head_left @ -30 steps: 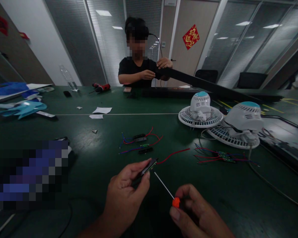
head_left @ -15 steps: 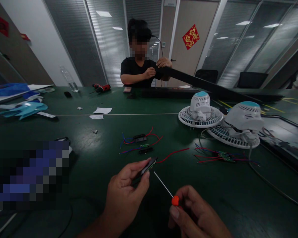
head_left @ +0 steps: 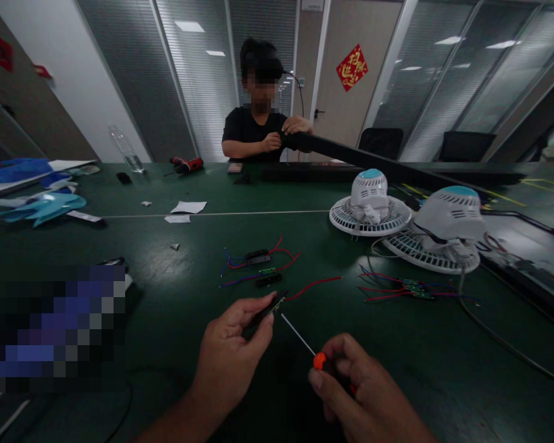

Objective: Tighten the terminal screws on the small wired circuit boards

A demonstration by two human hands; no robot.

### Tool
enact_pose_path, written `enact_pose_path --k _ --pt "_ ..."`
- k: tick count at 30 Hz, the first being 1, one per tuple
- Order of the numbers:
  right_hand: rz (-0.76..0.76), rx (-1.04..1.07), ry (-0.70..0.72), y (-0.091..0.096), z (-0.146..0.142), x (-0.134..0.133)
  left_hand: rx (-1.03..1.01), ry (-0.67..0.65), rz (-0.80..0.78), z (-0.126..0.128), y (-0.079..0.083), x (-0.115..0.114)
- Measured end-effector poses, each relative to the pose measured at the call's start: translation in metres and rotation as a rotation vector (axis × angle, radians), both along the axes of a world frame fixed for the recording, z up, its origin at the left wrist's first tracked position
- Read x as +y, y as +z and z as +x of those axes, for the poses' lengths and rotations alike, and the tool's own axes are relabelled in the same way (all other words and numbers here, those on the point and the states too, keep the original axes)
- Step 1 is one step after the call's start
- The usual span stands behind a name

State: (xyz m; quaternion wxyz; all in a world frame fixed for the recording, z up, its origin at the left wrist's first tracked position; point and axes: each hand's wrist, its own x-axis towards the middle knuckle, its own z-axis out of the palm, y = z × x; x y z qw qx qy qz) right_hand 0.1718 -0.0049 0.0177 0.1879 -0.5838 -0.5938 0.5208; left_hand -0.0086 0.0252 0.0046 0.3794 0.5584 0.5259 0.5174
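Note:
My left hand (head_left: 237,347) pinches a small circuit board in a black casing (head_left: 271,309) between thumb and fingers, tilted up to the right, with a red wire (head_left: 311,287) running out of its far end. In my right hand (head_left: 357,387) is a screwdriver (head_left: 320,360) with an orange-and-black handle. Its thin shaft points up and left, the tip close to the board's edge; whether they touch I cannot tell. Just beyond lie a black casing piece (head_left: 268,280), a small green board (head_left: 266,271) and another cased part (head_left: 258,257) with red and blue wires.
Wired green boards (head_left: 413,288) lie to the right, near two white fan units (head_left: 447,227) and a grey cable (head_left: 484,323). Across the table a person (head_left: 253,129) holds a long black bar (head_left: 351,154). A red drill (head_left: 187,165), paper scraps (head_left: 188,207) and a bottle (head_left: 127,151) are at the far left.
My right hand and the screwdriver have shifted slightly up and left, keeping close to the board. The view has moved a little. Both hands keep their holds.

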Motion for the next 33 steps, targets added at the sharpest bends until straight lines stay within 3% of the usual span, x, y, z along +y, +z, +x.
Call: enact_pose_path --k 7,11,19,33 --pt "-0.016 -0.021 0.014 0.003 -0.004 0.01 0.387 0.006 0.15 -0.01 -0.001 0.02" --pt "-0.038 -0.005 0.041 0.003 -0.002 0.014 0.569 0.051 0.096 -0.016 -0.003 0.035" --pt "-0.058 -0.01 0.043 0.005 0.001 0.012 0.612 0.038 0.026 -0.02 -0.003 0.038" --pt "-0.042 0.038 0.037 -0.001 0.005 0.01 0.603 0.104 0.104 -0.02 -0.008 0.043"
